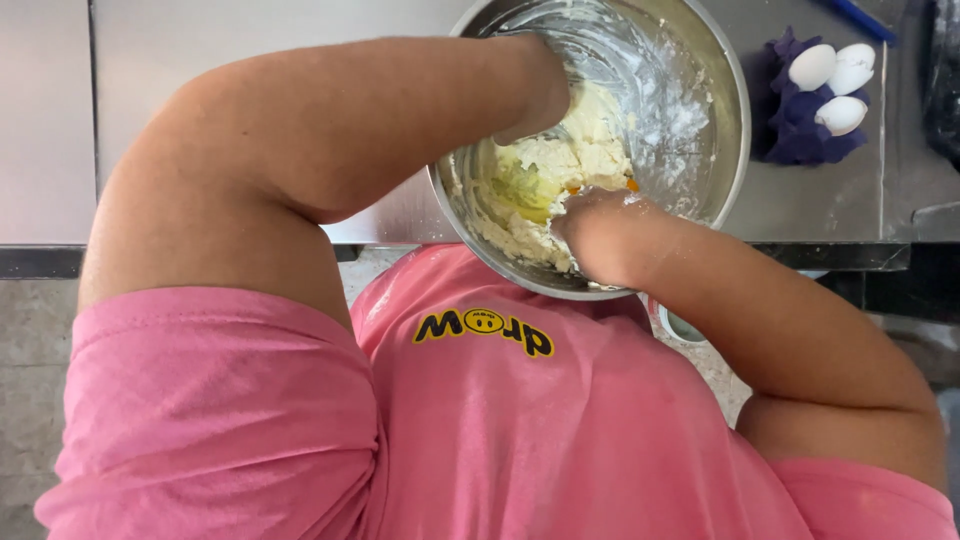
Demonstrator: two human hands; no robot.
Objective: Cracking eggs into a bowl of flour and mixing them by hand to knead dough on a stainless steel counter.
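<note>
Head view: left hand (545, 85) is gripping the rim of the round steel mixing bowl (725, 150), fingers clamped on it. Right hand (590, 225) is digging into the pale lumpy dough (580, 150) with egg yolk; its fingers are buried, so I cannot tell whether they are curled or spread. Bowl is overhanging the steel tabletop (250, 50) edge and could tip. Purple egg tray (795, 125) with white eggs (812, 66) is sitting beyond the right hand.

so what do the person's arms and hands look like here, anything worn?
Both arms are bare up to short pink sleeves of a T-shirt with a yellow-and-black chest print. No gloves, watch or rings show. The right hand is smeared with pale dough and dusted with flour; the left hand is mostly hidden behind the forearm.
</note>
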